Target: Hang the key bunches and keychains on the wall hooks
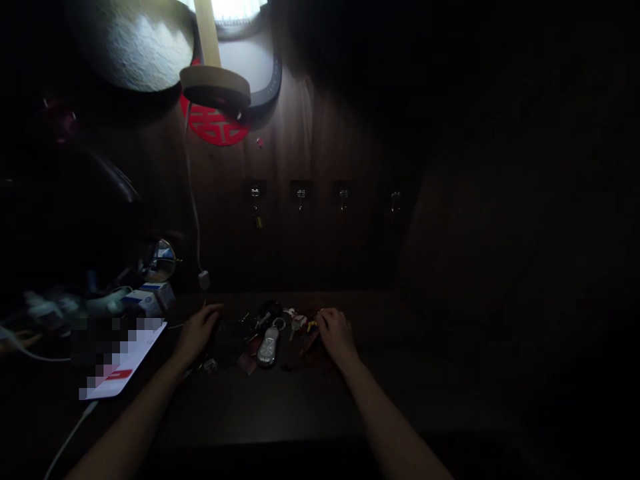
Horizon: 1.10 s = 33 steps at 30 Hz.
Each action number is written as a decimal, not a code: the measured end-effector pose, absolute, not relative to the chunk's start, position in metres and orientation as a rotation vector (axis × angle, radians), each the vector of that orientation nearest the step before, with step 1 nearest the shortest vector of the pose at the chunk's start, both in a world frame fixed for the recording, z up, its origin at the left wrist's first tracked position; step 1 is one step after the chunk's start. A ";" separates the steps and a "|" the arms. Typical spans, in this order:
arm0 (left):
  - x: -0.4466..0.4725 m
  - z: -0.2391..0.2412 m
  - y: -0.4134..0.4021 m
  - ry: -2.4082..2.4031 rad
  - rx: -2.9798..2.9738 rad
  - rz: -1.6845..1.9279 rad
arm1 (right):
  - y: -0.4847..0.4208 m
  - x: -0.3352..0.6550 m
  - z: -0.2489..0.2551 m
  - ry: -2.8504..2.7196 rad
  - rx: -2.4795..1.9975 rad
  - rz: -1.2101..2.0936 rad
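A heap of keys and key fobs [273, 333] lies on a dark wooden table [280, 407], among them a silver car fob [269, 348]. My left hand [199, 331] rests at the left edge of the heap, its fingers curled down onto the table. At the heap's right edge my right hand [337, 335] has its fingers bent over some keys. The dim light hides what, if anything, either hand grips. Several hooks [301, 194] are fixed on the dark wall behind; the leftmost hook [255, 193] carries a small key.
A lit lamp [215, 80] hangs over the back, with a red paper cutout [217, 127] on the wall. At the left are a white envelope [125, 360], small boxes [147, 299], a round mirror [157, 260], and a white cable [193, 200].
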<state>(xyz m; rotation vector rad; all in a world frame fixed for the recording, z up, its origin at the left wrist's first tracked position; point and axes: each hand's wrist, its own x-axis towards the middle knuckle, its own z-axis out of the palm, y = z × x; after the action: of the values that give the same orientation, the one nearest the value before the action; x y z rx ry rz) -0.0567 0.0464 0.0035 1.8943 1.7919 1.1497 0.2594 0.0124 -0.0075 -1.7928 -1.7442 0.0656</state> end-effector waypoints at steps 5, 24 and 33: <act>-0.056 -0.013 0.047 1.781 2.057 1.022 | 0.014 0.259 -0.010 -1.736 -1.776 0.039; -0.030 0.019 0.027 1.667 1.794 1.335 | 0.001 0.247 -0.002 -1.678 -1.369 -0.066; 0.064 0.028 0.016 1.273 1.614 1.313 | -0.013 0.221 0.002 -1.879 -1.090 0.097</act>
<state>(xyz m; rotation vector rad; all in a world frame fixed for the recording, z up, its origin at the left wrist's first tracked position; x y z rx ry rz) 0.0638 0.0165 0.0283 1.6136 1.2726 1.3131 0.2214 -0.0127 0.0016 -1.0901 -1.8790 0.0969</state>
